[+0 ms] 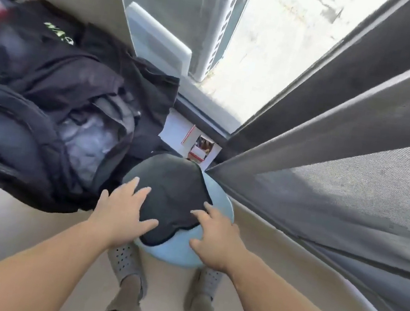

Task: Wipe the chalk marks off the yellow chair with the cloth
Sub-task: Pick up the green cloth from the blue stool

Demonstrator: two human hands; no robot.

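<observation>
Below, both hands lie flat, fingers spread wide, gripping nothing: left hand [121, 212] on the dark cloth [174, 193], right hand [215, 239] at its near edge. Cloth covers most of 1 round pale-blue stool [175, 256], beside a black backpack [46, 105].

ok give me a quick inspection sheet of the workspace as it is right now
surface: round light blue stool, seat mostly covered
job's things: dark cloth draped over the stool seat; no yellow chair or chalk marks in view
clutter: open black backpack to the left of the stool; white papers on the floor behind it
grippers: left hand with fingers spread on the cloth's left side; right hand with fingers spread at the cloth's near right edge; neither grips anything
cables: nothing seen
surroundings: grey curtain on the right; window ahead with an air-conditioner unit outside; grey perforated shoes under the stool
</observation>
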